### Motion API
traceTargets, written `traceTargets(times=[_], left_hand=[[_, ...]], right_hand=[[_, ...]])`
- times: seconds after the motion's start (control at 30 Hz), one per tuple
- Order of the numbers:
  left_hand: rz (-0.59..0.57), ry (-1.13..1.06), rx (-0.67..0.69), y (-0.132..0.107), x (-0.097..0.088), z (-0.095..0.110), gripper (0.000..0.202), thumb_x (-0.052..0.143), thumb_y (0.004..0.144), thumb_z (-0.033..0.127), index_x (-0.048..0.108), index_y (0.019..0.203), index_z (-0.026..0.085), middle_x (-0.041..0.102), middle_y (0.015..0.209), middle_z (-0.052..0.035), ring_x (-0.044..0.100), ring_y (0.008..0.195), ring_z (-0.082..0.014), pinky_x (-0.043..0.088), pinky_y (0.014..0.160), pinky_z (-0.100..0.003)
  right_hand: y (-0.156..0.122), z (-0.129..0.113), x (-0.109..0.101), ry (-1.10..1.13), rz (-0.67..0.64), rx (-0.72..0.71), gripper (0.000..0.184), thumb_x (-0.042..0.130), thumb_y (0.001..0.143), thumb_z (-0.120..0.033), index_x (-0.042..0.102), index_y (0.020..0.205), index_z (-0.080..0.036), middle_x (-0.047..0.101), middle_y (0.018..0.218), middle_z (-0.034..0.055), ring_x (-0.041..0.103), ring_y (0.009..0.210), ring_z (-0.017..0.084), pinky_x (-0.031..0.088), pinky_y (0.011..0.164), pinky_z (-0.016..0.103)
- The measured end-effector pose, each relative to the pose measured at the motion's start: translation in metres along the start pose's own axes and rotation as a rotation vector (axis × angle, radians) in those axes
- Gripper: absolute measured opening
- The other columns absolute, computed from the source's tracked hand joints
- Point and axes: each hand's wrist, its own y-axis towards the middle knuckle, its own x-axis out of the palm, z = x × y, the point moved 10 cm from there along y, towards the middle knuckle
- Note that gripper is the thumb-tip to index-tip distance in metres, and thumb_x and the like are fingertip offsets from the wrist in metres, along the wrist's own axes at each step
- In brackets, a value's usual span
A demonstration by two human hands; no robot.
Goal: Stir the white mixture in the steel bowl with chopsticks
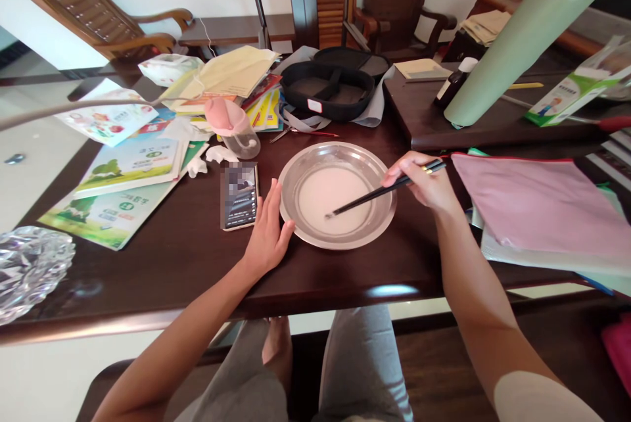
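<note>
A round metal basin (340, 238) stands on the dark wooden table, with a milky white liquid (328, 192) in its bottom. My left hand (269, 231) rests against the basin's left rim, its fingers stretched out and lying flat. In my right hand (421, 179), over the right rim, is a pair of black chopsticks (379, 191) with gold bands near the top. Their tips slant down to the left and meet the liquid near the middle of the basin. Just left of my left hand lies a phone (241, 198) with a lit screen.
Booklets (128, 172) and papers pile up on the left, beside a pink-lided cup (231, 126). Behind the basin sits an open black case (328, 90). A tall green flask (522, 47) stands at right, above a pink zip pouch (547, 205). A glass dish (34, 271) is at far left.
</note>
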Motion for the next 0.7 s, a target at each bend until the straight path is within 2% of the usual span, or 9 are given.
traceTargets(times=[0.07,0.13,0.23,0.3,0.4,0.47,0.53,0.63,0.7], left_hand=[[0.003,0.001,-0.001,0.000,0.000,0.000,0.071,0.035,0.110,0.047,0.001,0.169,0.028,0.014,0.176,-0.0167,0.014,0.163,-0.0302,0.014,0.131,-0.055],[0.001,0.005,-0.003,0.000,0.000,0.000,0.071,0.034,0.110,0.047,0.001,0.169,0.028,0.014,0.176,-0.0172,0.013,0.163,-0.0302,0.014,0.131,-0.056],[-0.006,0.002,-0.003,0.000,0.001,-0.001,0.071,0.034,0.110,0.048,0.000,0.169,0.027,0.014,0.176,-0.0176,0.012,0.163,-0.0307,0.014,0.130,-0.058],[-0.006,-0.003,-0.004,0.000,0.001,-0.001,0.072,0.034,0.109,0.049,0.000,0.169,0.027,0.014,0.176,-0.0176,0.012,0.163,-0.0309,0.014,0.130,-0.059],[-0.005,-0.006,-0.007,0.000,0.000,-0.001,0.072,0.034,0.109,0.049,0.001,0.169,0.027,0.013,0.176,-0.0178,0.012,0.163,-0.0306,0.014,0.130,-0.058],[-0.006,-0.008,-0.006,0.000,0.001,-0.001,0.072,0.034,0.109,0.049,0.001,0.169,0.027,0.013,0.176,-0.0177,0.012,0.163,-0.0303,0.014,0.130,-0.057],[-0.005,-0.009,-0.007,0.000,0.000,-0.001,0.072,0.035,0.109,0.048,0.002,0.169,0.027,0.014,0.176,-0.0176,0.012,0.163,-0.0300,0.014,0.130,-0.057],[-0.006,-0.004,-0.007,0.000,0.001,-0.001,0.071,0.035,0.110,0.047,0.001,0.169,0.027,0.013,0.176,-0.0179,0.012,0.163,-0.0297,0.013,0.130,-0.057],[-0.009,0.000,-0.003,0.000,0.001,-0.001,0.071,0.034,0.110,0.046,-0.001,0.169,0.027,0.012,0.176,-0.0181,0.011,0.163,-0.0297,0.013,0.130,-0.058]], right_hand=[[0.000,0.002,0.006,-0.080,-0.037,-0.014,0.029,0.074,0.088,-0.055,0.079,0.080,-0.027,0.079,0.074,0.0016,0.079,0.078,0.024,0.064,0.080,0.040],[0.001,0.000,-0.001,-0.138,0.021,-0.049,0.030,0.073,0.088,-0.056,0.079,0.080,-0.027,0.080,0.078,0.0020,0.079,0.085,0.025,0.063,0.086,0.042],[0.002,-0.006,-0.026,-0.100,0.198,-0.074,0.035,0.073,0.087,-0.059,0.074,0.077,-0.026,0.077,0.068,0.0008,0.077,0.071,0.022,0.063,0.077,0.040],[0.001,-0.008,-0.034,-0.039,0.247,-0.067,0.038,0.073,0.087,-0.061,0.071,0.074,-0.025,0.073,0.059,-0.0007,0.073,0.058,0.020,0.062,0.066,0.036],[0.001,-0.004,-0.019,0.010,0.142,-0.013,0.037,0.075,0.084,-0.060,0.072,0.073,-0.025,0.073,0.058,-0.0002,0.072,0.055,0.020,0.060,0.059,0.034],[0.001,0.001,-0.002,0.001,0.025,0.021,0.033,0.077,0.084,-0.058,0.076,0.077,-0.026,0.077,0.065,0.0008,0.076,0.063,0.022,0.062,0.064,0.035],[0.000,0.004,0.007,-0.046,-0.032,0.008,0.030,0.075,0.086,-0.056,0.078,0.081,-0.027,0.081,0.074,0.0014,0.079,0.076,0.024,0.064,0.075,0.038],[0.002,0.000,-0.008,-0.124,0.075,-0.060,0.027,0.074,0.088,-0.053,0.079,0.082,-0.027,0.082,0.080,0.0012,0.079,0.083,0.023,0.062,0.084,0.038],[0.001,-0.004,-0.026,-0.116,0.200,-0.081,0.029,0.074,0.088,-0.054,0.077,0.081,-0.026,0.080,0.074,0.0001,0.078,0.074,0.021,0.062,0.079,0.037]])
